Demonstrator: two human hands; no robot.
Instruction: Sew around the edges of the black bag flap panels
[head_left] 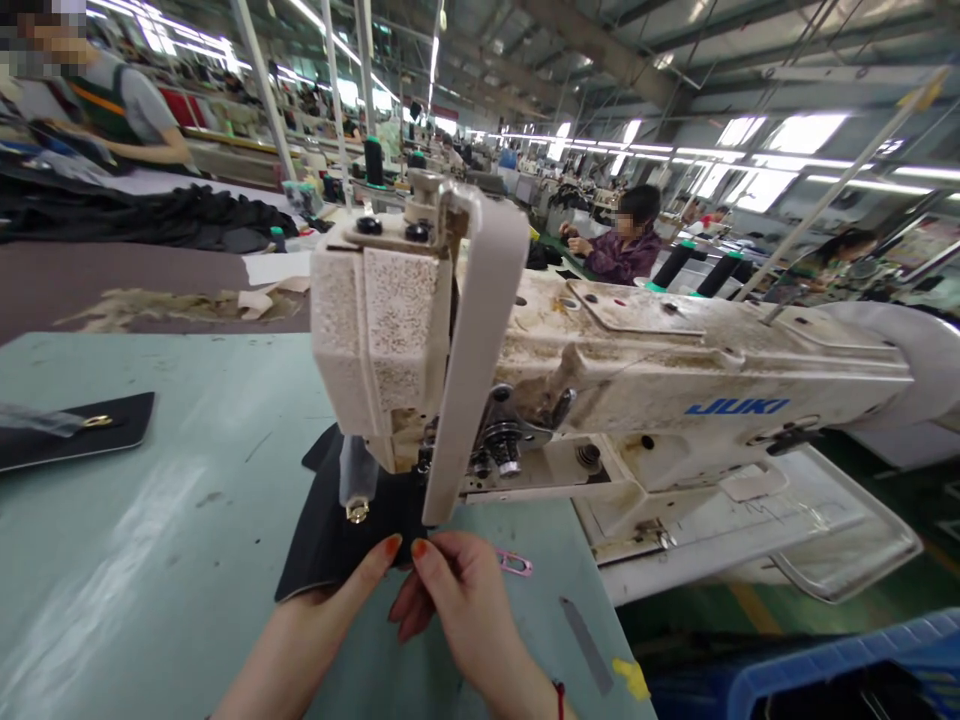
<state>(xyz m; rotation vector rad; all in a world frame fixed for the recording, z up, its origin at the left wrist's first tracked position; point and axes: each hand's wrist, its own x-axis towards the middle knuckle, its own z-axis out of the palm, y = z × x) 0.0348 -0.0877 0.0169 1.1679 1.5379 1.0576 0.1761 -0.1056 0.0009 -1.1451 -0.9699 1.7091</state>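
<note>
Now, a flat, matte black panel with a thin pale edge (319, 545) lies on the pale green tabletop (187, 520), its far right part tucked under the stained white sewing machine (615, 400). Up top, a shiny gold-coloured metal fitting (358, 512) pokes from a cloudy, clear plastic sleeve (358, 468). The left hand (330, 605) pinches the panel's near edge, thumb above, fingers hidden below. The right hand (469, 590) curls beside it, thumb tip at the edge; whether it grips, I can't tell.
</note>
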